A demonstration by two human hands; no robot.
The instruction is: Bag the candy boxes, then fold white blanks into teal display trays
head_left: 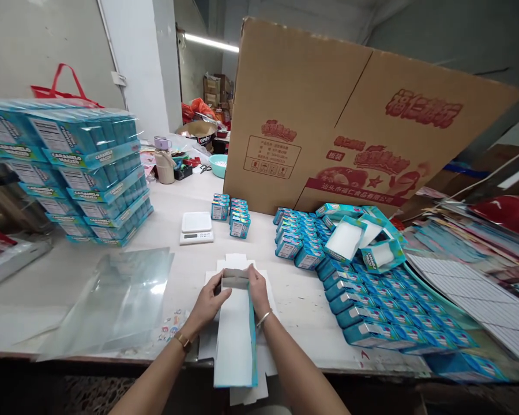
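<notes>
On feed I've got a white table (300,328): card blanks (234,261) lower centre, clear sheets (130,294) lower left, blue tray stack (101,167) left, scale (196,223) mid-frame, small blue boxes (372,308) right, big carton (315,132) upper right.

The left hand (209,300) and the right hand (258,290) hold the far end of a long white-lined, blue-sided cardboard tray (234,346), with a small white digital scale (196,223) beyond it, stacked blue lettered boxes (99,180) leftward, and small blue cartons (365,331) rightward, near a large brown printed cardboard box (303,86).
</notes>
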